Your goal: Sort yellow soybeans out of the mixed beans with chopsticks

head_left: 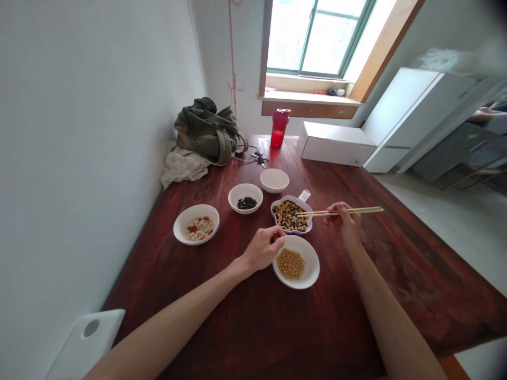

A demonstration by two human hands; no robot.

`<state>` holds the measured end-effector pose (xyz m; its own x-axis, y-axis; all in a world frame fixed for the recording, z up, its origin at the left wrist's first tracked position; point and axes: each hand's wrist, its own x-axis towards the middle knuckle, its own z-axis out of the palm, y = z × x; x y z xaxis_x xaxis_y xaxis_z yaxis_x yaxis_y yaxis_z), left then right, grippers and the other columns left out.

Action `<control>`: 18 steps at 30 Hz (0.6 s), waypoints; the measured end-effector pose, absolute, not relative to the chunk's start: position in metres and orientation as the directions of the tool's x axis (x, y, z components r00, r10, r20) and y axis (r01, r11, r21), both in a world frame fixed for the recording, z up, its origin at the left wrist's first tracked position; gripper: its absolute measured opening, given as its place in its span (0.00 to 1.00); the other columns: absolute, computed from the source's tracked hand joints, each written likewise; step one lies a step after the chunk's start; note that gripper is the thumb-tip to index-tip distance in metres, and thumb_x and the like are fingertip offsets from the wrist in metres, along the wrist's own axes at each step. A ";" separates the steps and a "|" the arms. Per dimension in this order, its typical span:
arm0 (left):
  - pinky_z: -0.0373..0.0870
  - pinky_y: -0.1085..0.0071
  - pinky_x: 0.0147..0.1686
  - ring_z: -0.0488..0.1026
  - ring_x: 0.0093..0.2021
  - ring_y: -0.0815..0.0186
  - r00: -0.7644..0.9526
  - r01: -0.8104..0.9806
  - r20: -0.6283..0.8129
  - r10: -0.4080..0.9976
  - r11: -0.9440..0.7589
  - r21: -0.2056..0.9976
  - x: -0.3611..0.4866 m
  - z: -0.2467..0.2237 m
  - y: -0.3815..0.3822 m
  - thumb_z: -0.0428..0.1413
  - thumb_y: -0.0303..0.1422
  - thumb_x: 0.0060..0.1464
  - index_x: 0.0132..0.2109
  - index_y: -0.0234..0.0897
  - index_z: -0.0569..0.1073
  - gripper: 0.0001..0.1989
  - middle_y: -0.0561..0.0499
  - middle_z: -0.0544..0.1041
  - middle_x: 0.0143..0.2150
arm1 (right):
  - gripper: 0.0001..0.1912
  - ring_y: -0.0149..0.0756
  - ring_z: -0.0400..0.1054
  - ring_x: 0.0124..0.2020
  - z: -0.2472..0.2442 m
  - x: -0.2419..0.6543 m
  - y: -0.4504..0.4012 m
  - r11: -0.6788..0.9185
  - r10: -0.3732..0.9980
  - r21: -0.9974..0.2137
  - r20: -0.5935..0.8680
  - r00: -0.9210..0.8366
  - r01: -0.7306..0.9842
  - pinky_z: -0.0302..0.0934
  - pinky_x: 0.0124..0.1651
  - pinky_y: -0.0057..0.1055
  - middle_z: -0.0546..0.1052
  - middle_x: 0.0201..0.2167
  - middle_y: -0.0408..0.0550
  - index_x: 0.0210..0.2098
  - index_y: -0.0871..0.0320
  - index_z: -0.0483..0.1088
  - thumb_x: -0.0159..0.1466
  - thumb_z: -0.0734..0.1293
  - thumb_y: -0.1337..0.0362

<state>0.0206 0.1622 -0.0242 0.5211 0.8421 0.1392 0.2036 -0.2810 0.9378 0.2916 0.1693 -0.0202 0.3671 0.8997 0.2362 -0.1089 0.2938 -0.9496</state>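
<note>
My right hand (344,224) is closed around a pair of wooden chopsticks (362,210). Their tips reach into a flower-shaped white dish with a purple rim (291,231), which holds mixed yellow and black beans (287,212). At the upper left rim of a white bowl (311,269), my left hand (264,248) has its fingers curled and seems to pinch the edge; the fingertips are partly hidden. Yellow soybeans (291,264) lie inside that bowl. Farther left, one white bowl (237,194) contains black beans (246,203).
Another bowl (180,224) at left holds pale and reddish pieces. Behind the dish stands a white bowl (274,182). Toward the back are a green bag (206,129), keys (260,158), a red bottle (279,129) and a white box (336,145). A wall borders the table's left.
</note>
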 end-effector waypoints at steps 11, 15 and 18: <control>0.61 0.75 0.29 0.67 0.28 0.70 0.515 0.190 0.139 0.846 -0.271 0.944 0.021 -0.022 0.162 0.53 0.32 0.61 0.36 0.31 0.77 0.11 0.52 0.74 0.28 | 0.16 0.34 0.70 0.22 -0.026 0.287 0.168 0.280 0.885 -0.909 0.369 0.283 0.310 0.64 0.26 0.30 0.75 0.22 0.42 0.33 0.56 0.73 0.70 0.65 0.51; 0.61 0.75 0.30 0.68 0.28 0.70 0.515 0.192 0.141 0.846 -0.274 0.942 0.021 -0.022 0.162 0.54 0.32 0.61 0.36 0.31 0.77 0.10 0.52 0.75 0.29 | 0.17 0.34 0.69 0.22 -0.028 0.287 0.168 0.286 0.886 -0.899 0.379 0.266 0.331 0.63 0.27 0.31 0.75 0.21 0.42 0.33 0.56 0.73 0.70 0.64 0.51; 0.61 0.75 0.30 0.68 0.29 0.70 0.520 0.190 0.141 0.842 -0.275 0.942 0.021 -0.022 0.163 0.53 0.32 0.61 0.36 0.31 0.77 0.11 0.52 0.75 0.29 | 0.17 0.34 0.69 0.22 -0.029 0.287 0.169 0.280 0.891 -0.906 0.368 0.267 0.316 0.63 0.27 0.31 0.74 0.22 0.42 0.33 0.55 0.73 0.70 0.65 0.51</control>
